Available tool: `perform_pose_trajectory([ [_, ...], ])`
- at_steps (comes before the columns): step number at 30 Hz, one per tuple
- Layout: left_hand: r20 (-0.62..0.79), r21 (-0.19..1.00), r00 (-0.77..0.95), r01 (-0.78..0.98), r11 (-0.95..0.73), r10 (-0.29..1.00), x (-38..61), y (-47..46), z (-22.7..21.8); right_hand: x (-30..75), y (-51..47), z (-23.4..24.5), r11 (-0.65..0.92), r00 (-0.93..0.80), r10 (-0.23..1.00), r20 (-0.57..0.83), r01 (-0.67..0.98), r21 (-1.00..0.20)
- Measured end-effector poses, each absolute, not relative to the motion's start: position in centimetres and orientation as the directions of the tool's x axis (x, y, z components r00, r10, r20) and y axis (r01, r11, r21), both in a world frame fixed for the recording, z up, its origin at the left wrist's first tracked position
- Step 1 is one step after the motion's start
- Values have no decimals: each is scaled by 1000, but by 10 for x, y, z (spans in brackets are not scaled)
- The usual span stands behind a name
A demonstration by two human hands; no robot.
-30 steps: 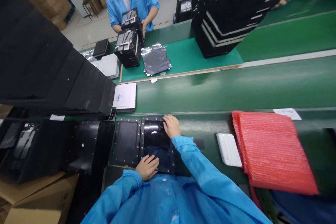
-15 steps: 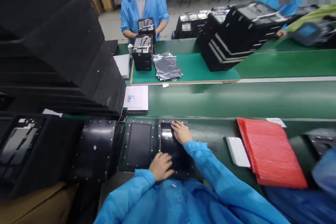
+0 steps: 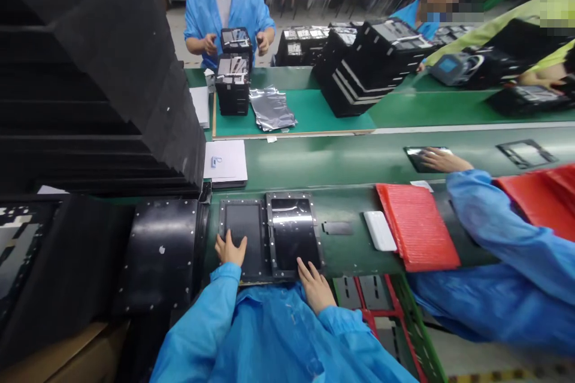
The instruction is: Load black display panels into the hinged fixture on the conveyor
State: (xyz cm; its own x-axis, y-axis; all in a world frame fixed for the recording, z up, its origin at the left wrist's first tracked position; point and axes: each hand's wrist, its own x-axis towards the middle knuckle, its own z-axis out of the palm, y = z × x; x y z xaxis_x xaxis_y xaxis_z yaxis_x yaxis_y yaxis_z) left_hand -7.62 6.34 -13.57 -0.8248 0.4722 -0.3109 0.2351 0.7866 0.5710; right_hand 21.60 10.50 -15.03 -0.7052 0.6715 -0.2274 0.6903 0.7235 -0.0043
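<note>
Since the earlier frames, the right hand has moved down from the upper part of the glossy black panel to its lower edge, and the left hand has shifted onto the matte dark tray just beside it. Both hands are wide, fingers spread. Panel and tray lie side by side on the green bench (red sheets are stacked farther right).

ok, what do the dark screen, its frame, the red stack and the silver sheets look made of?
Screen: glossy, probably glass or plastic; it reflects lights.
Frame: dark, plastic or metal, can't tell; pale dots line the rim.
Red stack: shiny plastic film, perhaps bubble wrap; ribbed surface.
Silver sheets: foil or metal-coated film; crinkled, bright highlights.
</note>
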Motion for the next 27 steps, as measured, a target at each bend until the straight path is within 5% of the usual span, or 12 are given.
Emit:
perform_pose_trajectory([
  [3, -273, 715, -850, 134, 686, 451, -78, 64, -117, 212, 113, -140, 700, -695, 676, -243, 709, -82],
  [6, -275, 916, -736, -5, 401, 619, -64, 48, -105, 202, 133, -114, 642, -704, 656, -272, 710, -289],
  [10, -293, 931, -498, 47, 363, 816, -13, 43, -102, 167, 162, -84, 408, -631, 726, -275, 716, -566],
  [14, -312, 782, -333, 442, 440, 890, 37, 52, -100, 148, 183, -80, 279, -520, 802, -292, 760, -587],
  [17, -357, 634, -307, 614, 471, 882, 58, 55, -89, 169, 195, -90, 234, -554, 796, -245, 655, -719],
  [23, -473, 425, -355, 709, 562, 806, 81, 54, -69, 225, 223, -109, 75, -579, 774, -256, 485, -871],
  [27, -535, 271, -493, 669, 692, 686, 84, 59, -69, 240, 243, -119, 181, -583, 759, -290, 616, -767],
])
